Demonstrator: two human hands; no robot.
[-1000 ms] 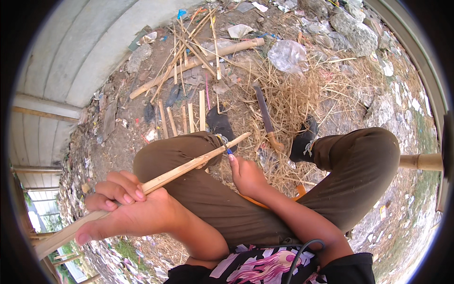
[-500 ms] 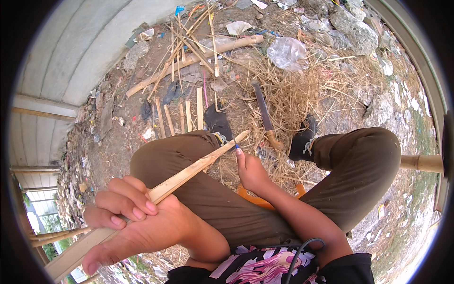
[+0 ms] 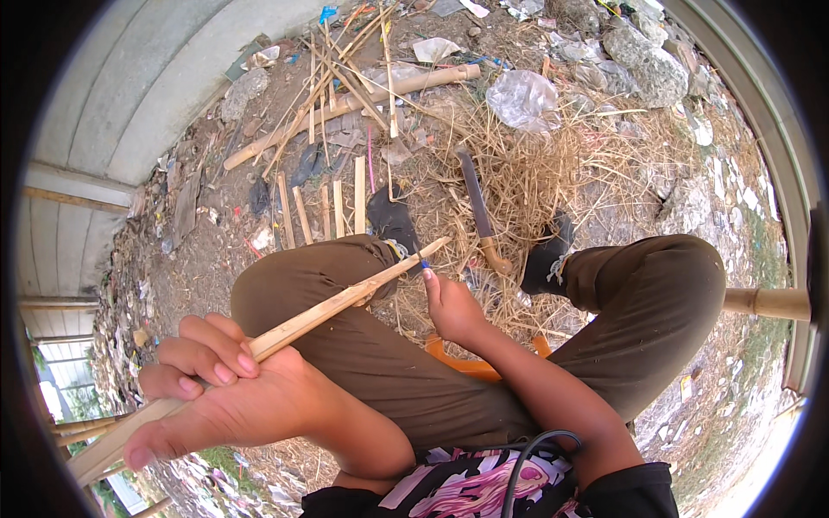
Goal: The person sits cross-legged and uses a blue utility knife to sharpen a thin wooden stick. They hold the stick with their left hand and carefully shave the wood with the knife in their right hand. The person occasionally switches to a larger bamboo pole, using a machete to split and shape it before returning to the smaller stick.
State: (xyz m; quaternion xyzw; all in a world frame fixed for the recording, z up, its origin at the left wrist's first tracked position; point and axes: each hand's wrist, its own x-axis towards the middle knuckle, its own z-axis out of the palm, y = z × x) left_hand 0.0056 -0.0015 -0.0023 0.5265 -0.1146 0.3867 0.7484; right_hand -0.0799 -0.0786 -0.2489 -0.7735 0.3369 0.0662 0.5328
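Above the person's left thigh, a split bamboo strip [image 3: 345, 298] slants from the near left to a tip between the two knees. The left hand [image 3: 229, 380] grips it, fingers curled over the top and thumb pointing to the near left, while the strip's tail runs on past the palm. The right hand [image 3: 455, 311] is closed around the blue handle of a small knife [image 3: 424, 264] (most of that handle is hidden in the fist), its thin blade against the strip close to the far tip.

Beyond the left knee, short bamboo pieces [image 3: 360, 194] lie roughly in a row, left of the left shoe [image 3: 390, 216]. A machete [image 3: 479, 211] with a wooden handle lies between the shoes, beside loose straw [image 3: 535, 164]. Farther off, long thin slats [image 3: 354, 79] lie crossed over a bamboo pole [image 3: 432, 83], and to their right is a clear plastic bag [image 3: 522, 99]. Part of an orange plastic seat [image 3: 471, 367] shows between the thighs.
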